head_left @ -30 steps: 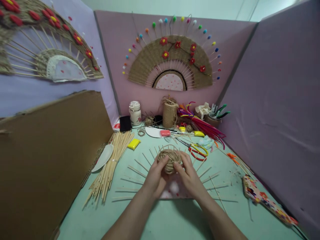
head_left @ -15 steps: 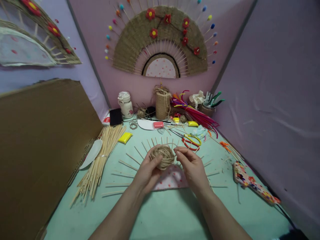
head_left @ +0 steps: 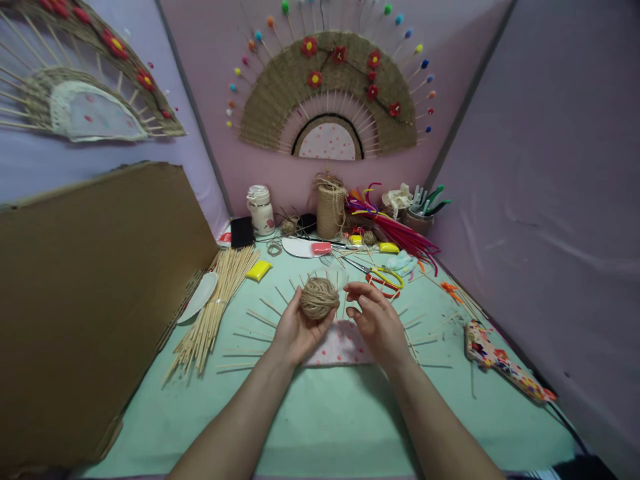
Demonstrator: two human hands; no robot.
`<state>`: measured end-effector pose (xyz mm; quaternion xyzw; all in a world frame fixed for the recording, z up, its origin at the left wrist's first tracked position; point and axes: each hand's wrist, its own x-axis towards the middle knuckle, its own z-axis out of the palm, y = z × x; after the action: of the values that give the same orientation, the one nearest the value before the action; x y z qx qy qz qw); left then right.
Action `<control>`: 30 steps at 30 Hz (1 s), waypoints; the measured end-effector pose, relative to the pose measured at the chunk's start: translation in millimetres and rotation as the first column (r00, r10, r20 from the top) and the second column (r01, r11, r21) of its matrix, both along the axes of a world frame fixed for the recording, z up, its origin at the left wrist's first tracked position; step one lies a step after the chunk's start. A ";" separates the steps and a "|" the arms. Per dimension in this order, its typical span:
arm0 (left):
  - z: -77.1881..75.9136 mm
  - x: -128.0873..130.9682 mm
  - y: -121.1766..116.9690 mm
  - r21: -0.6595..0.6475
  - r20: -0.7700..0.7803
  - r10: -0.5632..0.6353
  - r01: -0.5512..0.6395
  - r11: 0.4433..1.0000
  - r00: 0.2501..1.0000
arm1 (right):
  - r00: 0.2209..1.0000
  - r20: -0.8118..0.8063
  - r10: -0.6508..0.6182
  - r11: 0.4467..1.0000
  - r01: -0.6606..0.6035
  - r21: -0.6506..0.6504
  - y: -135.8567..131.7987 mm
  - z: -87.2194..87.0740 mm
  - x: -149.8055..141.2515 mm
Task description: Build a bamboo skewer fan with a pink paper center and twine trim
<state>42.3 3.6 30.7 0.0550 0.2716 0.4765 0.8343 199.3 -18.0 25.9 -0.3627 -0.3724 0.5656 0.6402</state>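
A ball of brown jute twine (head_left: pixel 319 298) rests in my left hand (head_left: pixel 295 331), whose fingers and thumb cup it from below and the side. Just right of the ball hovers my right hand (head_left: pixel 379 327), its fingers curled but apart, with nothing visible in them. Beneath both hands lies a half-round piece covered in pink dotted cloth (head_left: pixel 340 347), with thin wooden sticks (head_left: pixel 260 318) fanning outward from it. My hands and the ball hide part of this piece and some sticks.
Scissors (head_left: pixel 383 277) lie beyond my right hand. A bundle of sticks (head_left: pixel 215 313) and a cardboard sheet (head_left: pixel 110 300) are at left. A flower-patterned glue gun (head_left: pixel 505 363) lies at right. Along the back stand a twine spool (head_left: pixel 331 210), a white bottle (head_left: pixel 261 211) and pipe cleaners (head_left: pixel 395 227).
My right fingers have opened from a pinch near the ball. The left thumb has moved off the ball's front, and the ball has turned in the hand. The view has shifted slightly.
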 end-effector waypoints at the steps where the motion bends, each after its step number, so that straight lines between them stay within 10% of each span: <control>1: 0.5 -0.5 0.1 -0.014 0.004 -0.007 0.007 1.000 1.000 | 0.998 0.045 -0.035 0.999 0.035 -0.016 0.0 -2.2 -0.8; 16: -16.3 1.7 -4.5 0.023 0.062 -0.263 0.262 0.965 0.963 | 0.831 0.549 -0.095 0.978 -0.023 0.205 -3.2 -7.7 -5.9; 23: -11.0 9.5 -5.9 0.128 -0.128 0.083 -0.067 0.990 0.988 | 0.872 0.475 -0.116 0.987 0.050 0.150 0.2 -11.4 -3.7; 30: -10.7 8.7 -10.9 0.256 -0.112 0.037 -0.007 0.967 0.993 | 0.849 0.517 -0.110 0.991 0.056 0.119 2.7 -12.0 -0.4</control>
<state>51.0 -7.3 19.9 0.1863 0.2566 0.5129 0.7978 199.0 -15.3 13.9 -0.4860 -0.5439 0.3986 0.5560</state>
